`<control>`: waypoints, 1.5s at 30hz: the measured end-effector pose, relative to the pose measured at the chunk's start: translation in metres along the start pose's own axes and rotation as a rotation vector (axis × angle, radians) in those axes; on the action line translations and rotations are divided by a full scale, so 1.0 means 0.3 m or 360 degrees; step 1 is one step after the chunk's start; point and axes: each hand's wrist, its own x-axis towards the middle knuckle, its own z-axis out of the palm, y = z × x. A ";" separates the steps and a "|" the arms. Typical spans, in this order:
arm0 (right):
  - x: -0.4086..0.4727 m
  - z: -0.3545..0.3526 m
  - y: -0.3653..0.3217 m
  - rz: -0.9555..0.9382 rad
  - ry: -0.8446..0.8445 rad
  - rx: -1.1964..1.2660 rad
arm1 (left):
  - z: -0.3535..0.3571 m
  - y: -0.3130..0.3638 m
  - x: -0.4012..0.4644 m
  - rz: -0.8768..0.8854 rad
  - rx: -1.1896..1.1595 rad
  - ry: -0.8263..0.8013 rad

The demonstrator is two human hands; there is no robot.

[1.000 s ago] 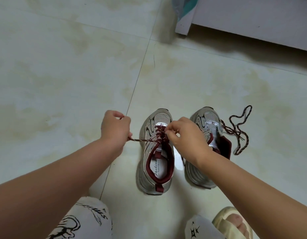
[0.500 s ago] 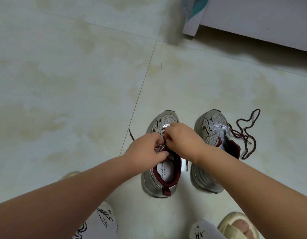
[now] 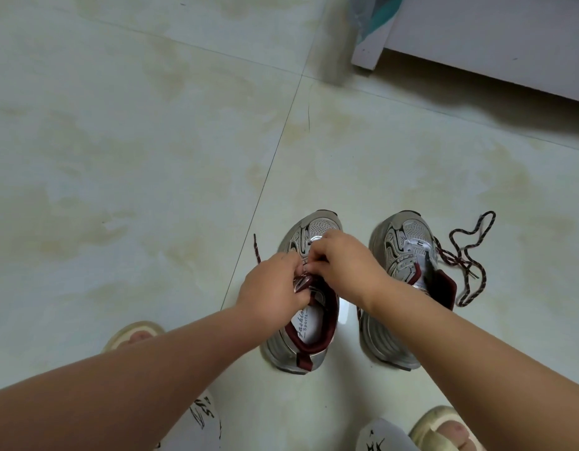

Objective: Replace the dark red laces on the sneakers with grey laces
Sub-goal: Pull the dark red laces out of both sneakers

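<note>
Both of your hands met over the lacing of the left-hand silver-grey mesh sneaker with the dark red collar, which stood on the pale glossy floor tiles with its toe pointing away from you. Your left hand had its fingers curled in against the upper eyelets, and your right hand reached across from the other side with its fingertips bunched at the same spot. Each hand seemed to pinch the dark red lace at the tongue, though the fingers hid the exact grip. One loose end of that dark red speckled lace trailed out onto the floor just left of the shoe's toe.

The second silver-grey mesh sneaker stood just beside the first, on its right, toe also away from you, and your right forearm crossed over its heel. Its eyelets looked bare, and a loose dark red speckled lace lay in loops on the tiles, touching that shoe's right side.

You wore cream-coloured open-toed slippers; one showed left of your left forearm, the other at the bottom right. White trousers with black printed marks covered your knees. A pale grey furniture base stood at the top right.
</note>
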 end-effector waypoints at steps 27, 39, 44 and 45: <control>-0.010 0.013 0.008 0.0230 0.0087 0.0481 | 0.026 -0.030 0.000 0.0053 -0.0151 0.0030; -0.017 0.010 0.021 0.0322 0.0264 0.1030 | 0.023 -0.027 0.001 0.0067 -0.0141 0.0016; -0.006 0.030 0.012 0.0293 0.0124 0.0709 | 0.022 -0.027 -0.001 0.0073 -0.0133 0.0009; -0.004 0.021 0.008 0.0357 0.0173 0.0879 | 0.022 -0.029 -0.003 0.0069 -0.0137 0.0011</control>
